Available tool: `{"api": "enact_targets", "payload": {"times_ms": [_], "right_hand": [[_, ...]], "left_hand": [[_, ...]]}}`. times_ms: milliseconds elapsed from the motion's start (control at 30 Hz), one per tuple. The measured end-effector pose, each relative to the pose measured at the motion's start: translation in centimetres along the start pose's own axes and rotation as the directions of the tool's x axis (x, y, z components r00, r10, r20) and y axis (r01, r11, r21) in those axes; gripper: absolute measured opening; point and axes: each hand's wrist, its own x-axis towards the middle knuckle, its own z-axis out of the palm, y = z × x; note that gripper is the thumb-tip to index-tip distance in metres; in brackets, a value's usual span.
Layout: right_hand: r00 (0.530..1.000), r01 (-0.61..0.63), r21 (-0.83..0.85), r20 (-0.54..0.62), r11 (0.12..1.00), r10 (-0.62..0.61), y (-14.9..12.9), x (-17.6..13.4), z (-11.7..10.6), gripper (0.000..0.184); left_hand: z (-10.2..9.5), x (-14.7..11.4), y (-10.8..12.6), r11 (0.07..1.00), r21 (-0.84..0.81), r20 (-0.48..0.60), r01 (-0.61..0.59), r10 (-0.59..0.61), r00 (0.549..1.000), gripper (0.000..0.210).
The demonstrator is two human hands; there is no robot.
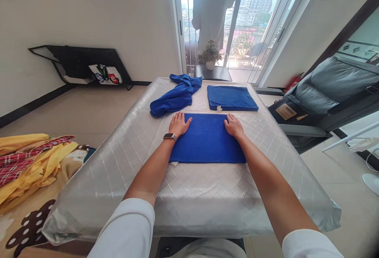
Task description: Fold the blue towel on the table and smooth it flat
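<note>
A blue cloth folded into a flat rectangle, like a towel (207,141), lies in front of me on the table. My left hand (178,124) rests flat on its far left corner, fingers stretched out, a watch on the wrist. On the far right corner lies my right hand (233,124), also open with the thumb pointing inward. A small white tag shows at the near left edge of the towel. Beyond my right hand is a neat stack of folded blue towels (232,96) with a white label. Past my left hand sits a crumpled blue towel (177,94).
A silvery quilted cover drapes the table (207,202). A potted plant (210,53) stands on a black chair (213,73) behind it. A person (211,9) stands by the glass door. A grey recliner (328,92) is at right; yellow and plaid cloths (38,163) lie at left.
</note>
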Motion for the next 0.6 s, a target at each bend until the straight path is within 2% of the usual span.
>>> {"api": "enact_targets", "payload": {"times_ms": [133,200,433,600], "right_hand": [[0.987,0.034,-0.011,-0.155,0.999,-0.035,-0.6,-1.3,-0.7,0.056],[0.985,0.056,-0.021,-0.16,0.998,-0.058,-0.8,-2.2,-1.0,0.056],[0.995,-0.004,-0.038,0.095,0.999,0.007,-0.6,-4.5,-0.3,0.071],[0.99,-0.024,-0.056,0.135,0.998,0.032,-0.7,-4.7,-0.1,0.073]], "left_hand": [[-0.4,-0.1,0.2,1.0,-0.022,0.002,0.007,-0.007,1.0,0.086],[-0.6,-0.3,0.3,0.999,-0.031,0.007,0.014,-0.013,1.0,0.087],[-0.5,-0.2,0.3,0.999,-0.045,0.004,0.013,-0.013,1.0,0.089],[-0.2,-0.1,0.2,0.999,-0.048,-0.011,0.02,-0.021,1.0,0.084]]}}
